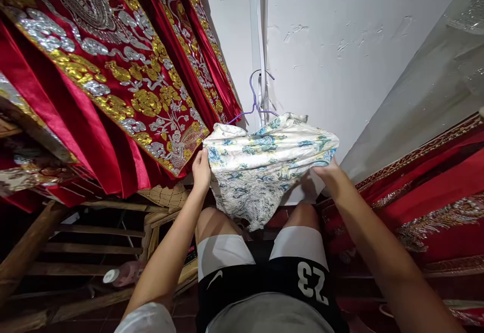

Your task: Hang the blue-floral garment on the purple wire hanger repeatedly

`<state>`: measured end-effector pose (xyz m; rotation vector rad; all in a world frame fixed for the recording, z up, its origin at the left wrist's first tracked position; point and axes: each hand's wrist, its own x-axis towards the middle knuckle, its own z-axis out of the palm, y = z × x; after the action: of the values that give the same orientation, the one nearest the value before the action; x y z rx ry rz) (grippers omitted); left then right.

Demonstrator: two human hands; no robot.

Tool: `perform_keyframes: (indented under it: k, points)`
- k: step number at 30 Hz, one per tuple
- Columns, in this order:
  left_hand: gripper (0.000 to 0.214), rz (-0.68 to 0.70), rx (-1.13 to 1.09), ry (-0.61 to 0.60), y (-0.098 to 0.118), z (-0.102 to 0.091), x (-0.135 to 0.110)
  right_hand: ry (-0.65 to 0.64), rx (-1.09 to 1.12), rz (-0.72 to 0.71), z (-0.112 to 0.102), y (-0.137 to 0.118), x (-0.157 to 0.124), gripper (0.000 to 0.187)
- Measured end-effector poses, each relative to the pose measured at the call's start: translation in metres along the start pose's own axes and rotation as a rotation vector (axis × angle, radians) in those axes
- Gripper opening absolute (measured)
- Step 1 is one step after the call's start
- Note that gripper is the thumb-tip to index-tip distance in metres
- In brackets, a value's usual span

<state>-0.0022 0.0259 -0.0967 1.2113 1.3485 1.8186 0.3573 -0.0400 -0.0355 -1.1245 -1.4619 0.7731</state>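
Observation:
A white garment with a blue and green flower pattern (264,166) hangs in front of me on a purple wire hanger (254,102). My left hand (201,171) grips its left edge, fingers closed on the cloth. At the garment's right edge, my right hand (327,172) holds the cloth, with the fingers partly hidden behind the fabric. The hanger's hook sits against a white pipe (259,45) on the wall. The lower part of the garment droops over my knees.
Red robes with gold and silver embroidery (113,80) hang close on the left. More red embroidered cloth (427,202) lies on the right. A wooden rack (75,232) stands low on the left, with a pink bottle (123,274) beneath it. A white wall (340,35) is straight ahead.

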Motion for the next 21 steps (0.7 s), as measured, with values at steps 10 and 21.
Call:
perform_keyframes:
  k: [10,21]
  points:
    - [0.058,-0.069,0.012,0.451,0.014,-0.006,0.005,0.27,0.284,-0.045,-0.006,-0.02,0.028,0.052]
    - [0.017,0.243,0.214,0.27,-0.015,-0.014,-0.082,0.258,0.198,-0.215,0.034,-0.064,0.053,0.045]
